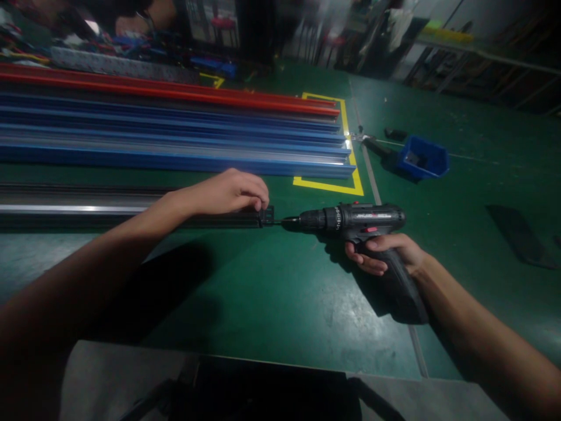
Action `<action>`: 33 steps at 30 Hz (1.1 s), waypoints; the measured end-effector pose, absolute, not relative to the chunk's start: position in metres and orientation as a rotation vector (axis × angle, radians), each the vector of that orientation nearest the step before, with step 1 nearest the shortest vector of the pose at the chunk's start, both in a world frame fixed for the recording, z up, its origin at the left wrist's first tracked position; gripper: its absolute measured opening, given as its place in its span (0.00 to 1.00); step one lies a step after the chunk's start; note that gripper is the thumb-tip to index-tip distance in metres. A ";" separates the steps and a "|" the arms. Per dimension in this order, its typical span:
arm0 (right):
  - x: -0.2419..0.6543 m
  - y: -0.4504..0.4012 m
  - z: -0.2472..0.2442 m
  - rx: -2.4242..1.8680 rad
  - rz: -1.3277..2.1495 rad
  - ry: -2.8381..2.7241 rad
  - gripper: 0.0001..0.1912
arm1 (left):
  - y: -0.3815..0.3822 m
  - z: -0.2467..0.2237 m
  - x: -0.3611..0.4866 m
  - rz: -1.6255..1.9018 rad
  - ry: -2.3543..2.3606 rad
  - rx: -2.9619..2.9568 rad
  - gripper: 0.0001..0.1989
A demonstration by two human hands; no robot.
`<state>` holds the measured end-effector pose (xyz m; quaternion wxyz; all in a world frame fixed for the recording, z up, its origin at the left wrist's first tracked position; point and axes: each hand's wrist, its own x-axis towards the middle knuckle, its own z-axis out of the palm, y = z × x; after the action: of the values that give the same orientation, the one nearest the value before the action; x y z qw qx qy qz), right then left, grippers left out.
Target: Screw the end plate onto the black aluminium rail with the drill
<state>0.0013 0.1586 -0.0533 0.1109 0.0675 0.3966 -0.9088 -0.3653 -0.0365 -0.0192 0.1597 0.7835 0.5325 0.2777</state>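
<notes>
A black cordless drill [372, 217] lies level above the green table, its bit pointing left at a small black end piece [268, 215]. My right hand [385, 252] is wrapped round the drill's handle. The end piece sits at the right end of a long dark metal profile [87, 208]. My left hand [236, 192] rests over that end, fingers curled down with the fingertips pinched at the end piece. The bit's tip reaches the end piece; any screw there is too small to make out.
Blue profiles [175, 137] and a red profile [175, 88] lie behind, their ends inside yellow tape [333, 187]. A blue bin [423, 156] and a dark tool stand right of them. Another person's hand [131, 26] shows at the back left. The table's front edge is near me.
</notes>
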 end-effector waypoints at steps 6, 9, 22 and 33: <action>0.001 0.158 -0.052 0.225 -2.655 1.185 0.16 | -0.037 -0.019 -0.365 0.799 1.521 2.230 0.10; 0.001 0.158 -0.052 0.230 -2.654 1.180 0.16 | -0.036 -0.019 -0.365 0.798 1.526 2.222 0.11; 0.001 0.159 -0.053 0.226 -2.637 1.214 0.16 | -0.037 -0.018 -0.364 0.811 1.512 2.216 0.10; 0.002 0.160 -0.054 0.216 -2.647 1.195 0.16 | -0.036 -0.018 -0.365 0.790 1.525 2.215 0.10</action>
<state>0.0021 0.1595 -0.0539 0.1145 0.0737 0.4075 -0.9030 -0.3647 -0.0364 -0.0184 0.1684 0.7790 0.5364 0.2778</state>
